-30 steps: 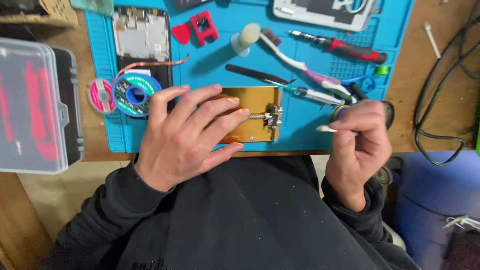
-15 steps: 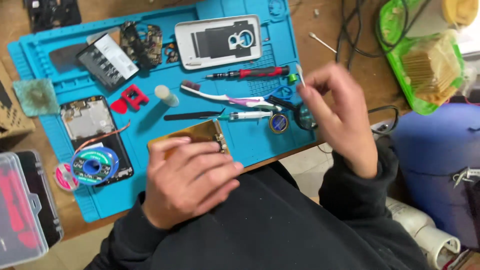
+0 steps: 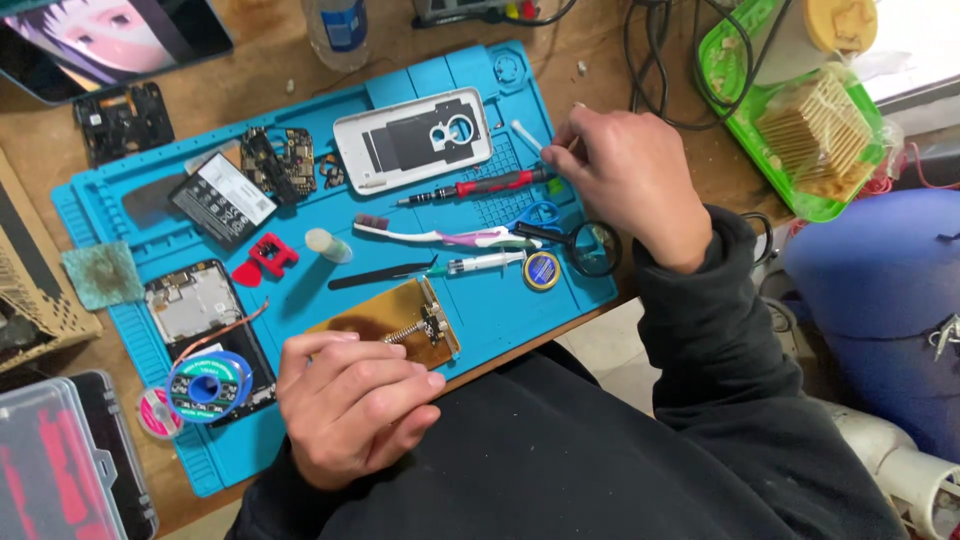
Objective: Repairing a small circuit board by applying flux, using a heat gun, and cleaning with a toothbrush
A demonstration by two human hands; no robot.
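Left hand (image 3: 350,405) rests open, fingers spread, on the near end of the gold board holder (image 3: 395,325) at the blue mat's (image 3: 560,270) front edge. Right hand (image 3: 625,185) pinches a white swab (image 3: 527,135) beside the red screwdriver (image 3: 480,186); bare mat lies between.
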